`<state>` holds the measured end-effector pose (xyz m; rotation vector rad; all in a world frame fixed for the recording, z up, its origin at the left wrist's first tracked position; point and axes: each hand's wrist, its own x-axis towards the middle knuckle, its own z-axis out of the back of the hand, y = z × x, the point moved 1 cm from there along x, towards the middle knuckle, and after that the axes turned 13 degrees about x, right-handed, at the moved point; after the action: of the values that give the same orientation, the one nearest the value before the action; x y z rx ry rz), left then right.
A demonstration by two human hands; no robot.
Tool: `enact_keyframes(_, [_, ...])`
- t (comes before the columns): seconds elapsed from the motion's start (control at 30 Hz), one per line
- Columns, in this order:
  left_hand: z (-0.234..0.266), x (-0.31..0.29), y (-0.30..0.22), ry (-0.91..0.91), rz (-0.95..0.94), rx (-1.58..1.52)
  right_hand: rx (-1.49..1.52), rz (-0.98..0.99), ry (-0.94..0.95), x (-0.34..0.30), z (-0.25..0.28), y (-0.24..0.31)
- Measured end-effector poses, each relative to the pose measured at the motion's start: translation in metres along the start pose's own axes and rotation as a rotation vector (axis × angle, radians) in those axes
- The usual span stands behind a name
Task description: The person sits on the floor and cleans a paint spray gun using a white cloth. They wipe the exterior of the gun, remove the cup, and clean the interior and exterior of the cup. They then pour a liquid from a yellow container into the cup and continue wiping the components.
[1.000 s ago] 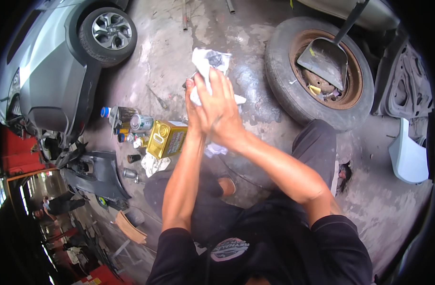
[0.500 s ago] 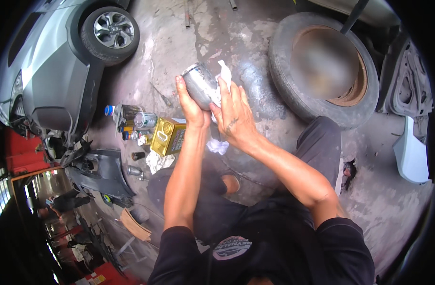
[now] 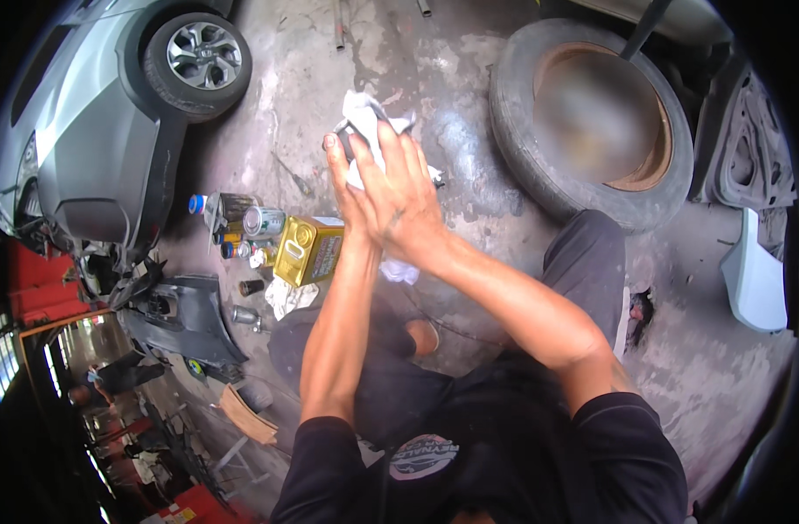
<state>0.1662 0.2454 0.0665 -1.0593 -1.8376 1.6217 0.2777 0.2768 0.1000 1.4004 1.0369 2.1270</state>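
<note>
Might lose white cloth (image 3: 365,110) w/ uneven pressure, or tip gold tin (image 3: 308,250) if swinging wide — resting R hand (image 3: 405,194) atop cloth, fingers slightly apart; can't tell grip of L hand (image 3: 351,197).

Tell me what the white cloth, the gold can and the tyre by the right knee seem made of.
White cloth: probably soft, matt fabric, from its crumpled folds. Gold can: likely thin, glossy metal, from its bright sheen. Tyre: apparently matt rubber, from its dull, dark grey surface.
</note>
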Motion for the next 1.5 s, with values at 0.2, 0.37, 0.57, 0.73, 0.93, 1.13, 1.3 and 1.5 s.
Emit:
enact_keyframes(0.2, [-0.027,-0.005,-0.016,-0.097,-0.06,-0.029,0.595,-0.604,0.221,0.059,0.007,-0.081])
enact_keyframes(0.37, [0.006,0.013,-0.02,-0.141,-0.082,-0.073,0.095,-0.21,0.053,-0.024,-0.005,-0.008])
enact_keyframes(0.57, [-0.001,0.007,-0.011,-0.183,-0.101,-0.128,0.192,-0.185,0.061,-0.005,0.003,-0.014])
enact_keyframes(0.73, [-0.029,-0.005,-0.024,-0.051,-0.092,-0.082,0.621,-0.595,0.296,0.055,0.019,-0.082])
enact_keyframes(0.93, [-0.002,0.006,-0.025,-0.225,-0.076,-0.116,0.161,-0.094,0.02,-0.016,0.002,-0.017])
enact_keyframes(1.13, [0.013,0.005,-0.026,-0.075,-0.102,-0.168,0.403,-0.16,0.04,-0.044,0.062,-0.021])
enact_keyframes(1.3, [0.004,0.011,-0.023,-0.178,-0.129,-0.116,0.797,-0.604,-0.408,0.008,0.098,-0.059])
enact_keyframes(1.5, [-0.005,0.0,-0.02,-0.13,-0.086,-0.035,0.116,0.01,0.49,-0.02,0.055,-0.065])
